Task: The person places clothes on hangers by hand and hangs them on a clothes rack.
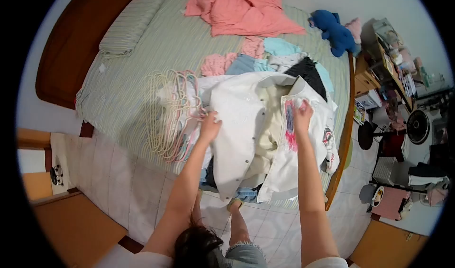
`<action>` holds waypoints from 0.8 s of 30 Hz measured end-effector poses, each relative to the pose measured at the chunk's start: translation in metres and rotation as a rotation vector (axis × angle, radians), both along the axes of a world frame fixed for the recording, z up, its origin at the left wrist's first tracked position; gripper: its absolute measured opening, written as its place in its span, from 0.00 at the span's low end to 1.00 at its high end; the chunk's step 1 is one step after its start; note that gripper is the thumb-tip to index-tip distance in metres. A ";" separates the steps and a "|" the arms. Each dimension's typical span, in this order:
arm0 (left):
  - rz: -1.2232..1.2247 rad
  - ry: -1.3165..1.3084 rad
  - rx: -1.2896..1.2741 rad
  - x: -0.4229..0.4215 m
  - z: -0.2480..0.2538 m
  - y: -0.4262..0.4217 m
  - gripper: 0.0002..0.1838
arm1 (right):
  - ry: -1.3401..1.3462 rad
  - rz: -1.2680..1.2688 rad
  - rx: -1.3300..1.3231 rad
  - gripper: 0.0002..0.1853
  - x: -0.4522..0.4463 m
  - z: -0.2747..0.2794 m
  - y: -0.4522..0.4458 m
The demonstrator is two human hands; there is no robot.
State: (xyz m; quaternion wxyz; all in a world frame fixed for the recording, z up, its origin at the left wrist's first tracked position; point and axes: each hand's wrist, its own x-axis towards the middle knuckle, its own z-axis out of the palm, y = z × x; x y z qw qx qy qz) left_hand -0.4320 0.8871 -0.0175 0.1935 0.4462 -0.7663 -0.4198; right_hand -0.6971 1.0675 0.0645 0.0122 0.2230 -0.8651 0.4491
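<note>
A white button-front jacket lies spread open on the bed, its cream lining showing and a pink and blue patch on its right-hand panel. My right hand is closed on that panel, pinching the fabric above the patch. At the jacket's left edge, my left hand is closed around what looks like a pink hanger. The hanger's far end under my fingers is hidden. Right beside that hand lies a bunch of cream and pink hangers.
Folded and loose clothes lie behind and under the jacket. A pink blanket, a striped pillow and a blue plush toy rest farther back. The bed's wooden edge runs along the right, with a fan beyond.
</note>
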 end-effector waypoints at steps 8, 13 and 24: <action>-0.077 -0.086 -0.051 0.055 -0.013 -0.040 0.13 | -0.375 0.463 0.104 0.22 0.162 -0.040 -0.102; -0.052 -0.300 -0.158 0.076 -0.004 -0.103 0.17 | -0.275 0.584 0.148 0.20 0.222 -0.059 -0.176; -0.305 -0.867 -0.695 0.105 -0.098 -0.217 0.13 | -0.436 0.587 0.139 0.21 0.297 -0.130 -0.251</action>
